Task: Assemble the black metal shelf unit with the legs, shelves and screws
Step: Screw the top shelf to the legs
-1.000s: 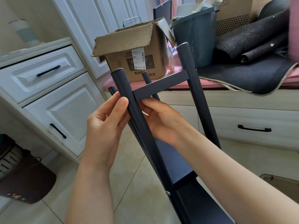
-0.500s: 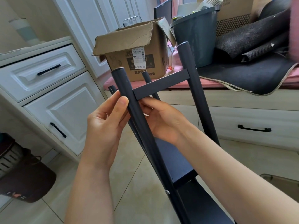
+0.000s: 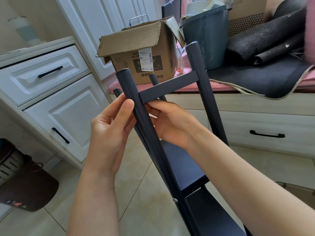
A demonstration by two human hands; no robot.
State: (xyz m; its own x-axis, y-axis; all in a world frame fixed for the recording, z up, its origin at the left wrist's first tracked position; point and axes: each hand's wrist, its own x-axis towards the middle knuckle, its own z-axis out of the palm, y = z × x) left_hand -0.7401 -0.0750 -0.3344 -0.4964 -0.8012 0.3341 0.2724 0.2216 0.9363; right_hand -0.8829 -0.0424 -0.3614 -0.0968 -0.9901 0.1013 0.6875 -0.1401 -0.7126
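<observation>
The black metal shelf unit (image 3: pixel 185 164) stands tilted away from me on the floor, its round legs pointing up. A flat top shelf edge (image 3: pixel 168 86) joins the near left leg (image 3: pixel 131 92) and the near right leg (image 3: pixel 204 86). A screw head (image 3: pixel 175 200) shows low on the near left leg. My left hand (image 3: pixel 109 132) grips the near left leg just under the shelf edge, thumb on its front. My right hand (image 3: pixel 172 123) reaches in behind that leg, fingertips at the underside of the shelf edge; whatever they hold is hidden.
A torn cardboard box (image 3: pixel 138 53) and a grey bin (image 3: pixel 209 36) sit on the pink bench behind the unit, beside dark mats (image 3: pixel 265 48). White drawers (image 3: pixel 44 74) stand at the left. A dark bag (image 3: pixel 25 184) lies on the tiled floor, lower left.
</observation>
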